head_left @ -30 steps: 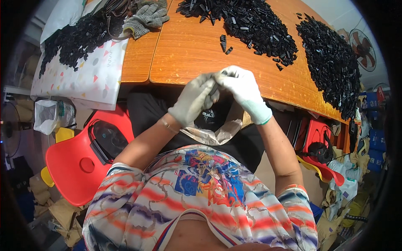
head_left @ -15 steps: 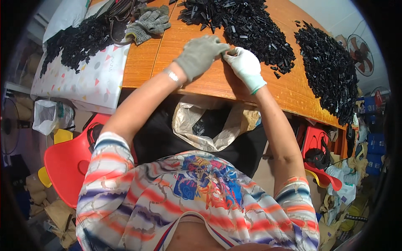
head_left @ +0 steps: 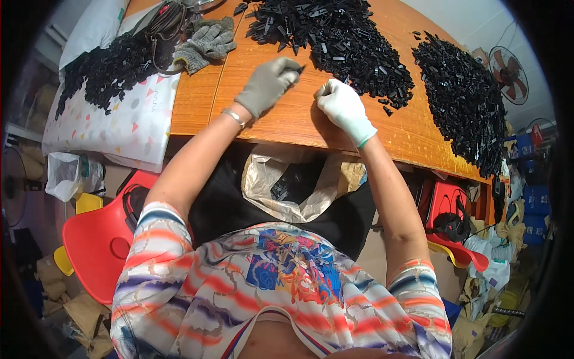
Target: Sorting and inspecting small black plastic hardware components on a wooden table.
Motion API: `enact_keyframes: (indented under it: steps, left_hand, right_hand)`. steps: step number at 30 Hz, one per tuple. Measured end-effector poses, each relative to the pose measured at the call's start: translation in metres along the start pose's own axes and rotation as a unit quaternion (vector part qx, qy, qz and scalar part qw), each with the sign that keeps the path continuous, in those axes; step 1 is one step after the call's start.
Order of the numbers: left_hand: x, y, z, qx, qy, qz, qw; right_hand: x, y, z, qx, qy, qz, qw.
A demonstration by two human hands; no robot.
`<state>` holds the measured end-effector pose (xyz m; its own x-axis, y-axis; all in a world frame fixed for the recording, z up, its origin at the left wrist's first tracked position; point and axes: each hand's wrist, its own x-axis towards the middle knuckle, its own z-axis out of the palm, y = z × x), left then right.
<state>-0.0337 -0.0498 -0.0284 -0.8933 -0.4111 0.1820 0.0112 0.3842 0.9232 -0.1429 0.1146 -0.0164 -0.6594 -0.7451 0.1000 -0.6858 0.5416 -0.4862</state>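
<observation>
My left hand [head_left: 266,87], in a grey glove, is raised over the wooden table [head_left: 263,122]. Its fingers pinch a small black plastic piece [head_left: 302,69], whose pointed end sticks out toward the right. Across a short gap, my right hand [head_left: 344,107] wears a white glove and has its fingers curled together; whatever lies inside them is hidden. Just beyond both hands spreads a heap of small black plastic parts [head_left: 347,51]. Below the table edge, an open plastic bag [head_left: 263,203] rests at my lap with some dark pieces inside.
A second black heap [head_left: 463,102] covers the table's right side. On the left, more dark pieces [head_left: 113,75] lie on a patterned cloth [head_left: 137,119], beside spare grey gloves [head_left: 206,45]. Red chairs [head_left: 95,233] flank me. A fan [head_left: 508,75] stands at far right.
My hands were together over the table and have drawn apart, the left one moving left with the black piece showing in its fingers. The right hand has shifted slightly toward me.
</observation>
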Motion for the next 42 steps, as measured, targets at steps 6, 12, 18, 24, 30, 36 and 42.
enact_keyframes:
  steps: [6, 12, 18, 24, 30, 36, 42]
  left_hand:
    - [-0.029, -0.004, -0.002, -0.475, -0.038, -0.137, 0.868]
    - [-0.037, 0.018, 0.011, -0.535, -0.045, -0.193, 0.821]
    - [-0.050, 0.028, 0.012, -0.489, -0.042, -0.185, 0.851]
    - [-0.051, 0.032, 0.023, -0.494, -0.003, -0.140, 0.858]
    - [-0.055, 0.037, 0.020, -0.440, -0.009, -0.142, 0.886]
    - [-0.056, 0.038, 0.025, -0.360, 0.028, -0.128, 0.924]
    - [-0.059, 0.042, 0.031, -0.309, 0.069, -0.137, 0.939]
  right_hand:
    - [-0.015, -0.016, -0.029, 0.326, -0.085, 0.118, 0.934]
    - [-0.015, -0.034, -0.030, 0.430, 0.002, 0.045, 0.902]
    - [-0.017, -0.048, -0.023, 0.422, 0.083, 0.036, 0.902]
    - [-0.019, -0.059, -0.018, 0.432, 0.104, 0.043, 0.895]
    - [-0.020, -0.062, -0.016, 0.392, 0.114, 0.054, 0.911]
    - [-0.020, -0.060, -0.011, 0.310, 0.108, 0.054, 0.943]
    - [-0.023, -0.070, -0.021, 0.096, 0.051, 0.032, 0.994]
